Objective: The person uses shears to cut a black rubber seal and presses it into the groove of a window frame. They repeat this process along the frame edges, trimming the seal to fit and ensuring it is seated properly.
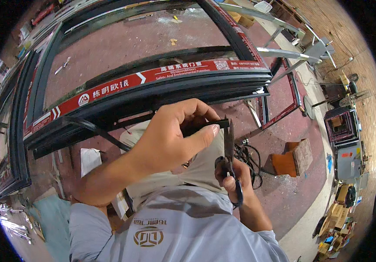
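Observation:
My left hand (pixel 175 135) is closed in a pinch on a black rubber strip (pixel 223 124), whose short end sticks out past the thumb. That strip appears to trail back under my left wrist as a black loop (pixel 93 126) toward the window frame. In my right hand (pixel 240 177) is a pair of scissors (pixel 229 142), blades pointing up. The blades stand right beside the strip's end; whether they touch it I cannot tell. Just beyond both hands lies the dark window frame (pixel 153 94) with red protective film along its rails.
More dark frames (pixel 9 126) lean at the left. Metal stand rails (pixel 288 53) reach out at the upper right. On the floor to the right are a black cable coil (pixel 251 161) and an orange-brown block (pixel 290 159). Cardboard boxes (pixel 338 214) are piled at the far right.

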Motion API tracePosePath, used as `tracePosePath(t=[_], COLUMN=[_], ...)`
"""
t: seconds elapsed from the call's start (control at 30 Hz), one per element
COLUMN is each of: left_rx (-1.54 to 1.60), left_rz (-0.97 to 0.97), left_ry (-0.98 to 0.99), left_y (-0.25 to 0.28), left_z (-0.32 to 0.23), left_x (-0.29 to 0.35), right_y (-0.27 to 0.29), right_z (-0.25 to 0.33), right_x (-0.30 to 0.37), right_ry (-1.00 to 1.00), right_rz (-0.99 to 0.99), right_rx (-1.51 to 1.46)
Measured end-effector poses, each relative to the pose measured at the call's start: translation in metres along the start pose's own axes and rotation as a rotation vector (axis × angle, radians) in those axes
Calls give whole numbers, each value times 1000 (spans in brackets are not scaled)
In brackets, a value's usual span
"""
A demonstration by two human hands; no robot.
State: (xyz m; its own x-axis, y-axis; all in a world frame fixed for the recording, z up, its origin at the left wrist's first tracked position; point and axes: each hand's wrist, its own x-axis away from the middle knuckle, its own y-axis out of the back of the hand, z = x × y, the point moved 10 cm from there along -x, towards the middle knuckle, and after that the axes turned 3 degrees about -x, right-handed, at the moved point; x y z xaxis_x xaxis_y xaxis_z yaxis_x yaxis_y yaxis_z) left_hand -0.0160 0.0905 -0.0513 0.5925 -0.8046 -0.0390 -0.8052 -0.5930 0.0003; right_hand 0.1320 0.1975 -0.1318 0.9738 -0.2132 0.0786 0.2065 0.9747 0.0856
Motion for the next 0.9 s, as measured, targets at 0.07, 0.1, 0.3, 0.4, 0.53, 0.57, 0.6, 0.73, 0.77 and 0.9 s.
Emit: tracePosePath(t=[0.07, 0.1, 0.3, 0.4, 0.53, 0.57, 0.6, 0.73, 0.77, 0.9], left_rx=[-24, -33, -76, -45, -38, -35, -38, -44, -46, -42], left_rz=[31, 48, 115, 139, 164, 171, 176, 174, 169, 191], left_ry=[63, 77, 135, 161, 159, 153, 166, 212, 222, 215], left_y=[4, 6, 9, 9, 8, 7, 6, 7, 8, 7], left_z=[0, 0, 0, 0, 3, 2, 3, 7, 9, 9], left_x=[0, 0, 2, 4, 4, 4, 4, 6, 6, 6], right_y=[5, 7, 8, 7, 8, 10, 11, 8, 8, 8], right_z=[2, 2, 12, 20, 21, 20, 19, 21, 20, 20], right_x=[2, 3, 4, 2, 3, 4, 5, 4, 5, 4], right_ry=[-14, -26, -51, -69, -78, -76, -75, -82, -92, -78], right_rz=[10, 18, 77, 103, 112, 115, 118, 113, 106, 127], right_rx=[30, 45, 128, 175, 216, 220, 223, 219, 220, 232])
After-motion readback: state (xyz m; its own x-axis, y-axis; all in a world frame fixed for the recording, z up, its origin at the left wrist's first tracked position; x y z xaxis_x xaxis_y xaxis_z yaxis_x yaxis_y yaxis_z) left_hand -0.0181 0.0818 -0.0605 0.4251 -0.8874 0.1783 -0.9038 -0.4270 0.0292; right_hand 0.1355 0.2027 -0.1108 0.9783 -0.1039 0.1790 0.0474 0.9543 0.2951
